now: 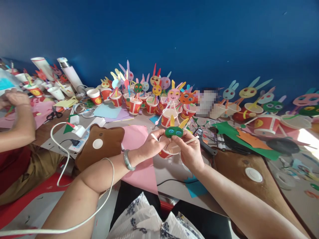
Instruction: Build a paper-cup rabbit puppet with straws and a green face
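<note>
Both hands hold a round green paper rabbit face (174, 132) with yellow ears and blue eyes, over the table's front middle. My left hand (157, 144) is closed, its fingertips at the face's lower left edge. On the other side my right hand (189, 151) is closed too, its thumb pressed on the lower right of the face. A white strip (193, 139) sticks out sideways at the right hand, and a shorter white end (155, 137) shows by the left. Right behind the hands stands a red and white paper cup (164, 154), partly hidden by them.
Several finished cups with paper rabbit faces (173, 94) line the blue wall. A glue gun (205, 144) lies right of my hands. Pink paper (136, 139), a power strip (84, 136) and brown cushions (99, 142) are nearby. Another person's hand (16, 98) is far left.
</note>
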A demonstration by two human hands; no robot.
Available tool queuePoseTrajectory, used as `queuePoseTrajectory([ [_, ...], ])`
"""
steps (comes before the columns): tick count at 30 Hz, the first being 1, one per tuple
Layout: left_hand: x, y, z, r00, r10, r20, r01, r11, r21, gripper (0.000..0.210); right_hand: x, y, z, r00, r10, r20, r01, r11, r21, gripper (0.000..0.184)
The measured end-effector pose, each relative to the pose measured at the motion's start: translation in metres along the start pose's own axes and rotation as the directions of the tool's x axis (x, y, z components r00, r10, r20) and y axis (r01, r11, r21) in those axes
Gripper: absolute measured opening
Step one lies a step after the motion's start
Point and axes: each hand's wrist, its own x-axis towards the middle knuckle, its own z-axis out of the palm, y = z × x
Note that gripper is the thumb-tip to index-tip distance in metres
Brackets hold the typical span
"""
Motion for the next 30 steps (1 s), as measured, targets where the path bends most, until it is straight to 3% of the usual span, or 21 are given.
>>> queuePoseTrajectory([
  [5, -0.0004, -0.0026, 0.0001, 1.000, 0.015, 0.022, -0.015, 0.999, 0.029, 0.016, -0.0004, -0.0037, 0.0008, 0.998, 0.059, 0.028, -0.059, 0.998, 0.004, 0.023],
  [18, -0.0003, -0.0036, 0.0002, 0.999, 0.012, 0.037, -0.014, 0.998, 0.059, 0.021, 0.0006, -0.0074, -0.0016, 0.992, 0.071, 0.102, -0.063, 0.995, -0.074, 0.019],
  [30, -0.0018, -0.0004, 0.0013, 0.999, -0.028, 0.036, 0.026, 0.998, 0.052, 0.025, -0.0002, -0.0070, 0.0012, 0.992, 0.081, 0.098, -0.082, 0.997, 0.001, 0.019],
])
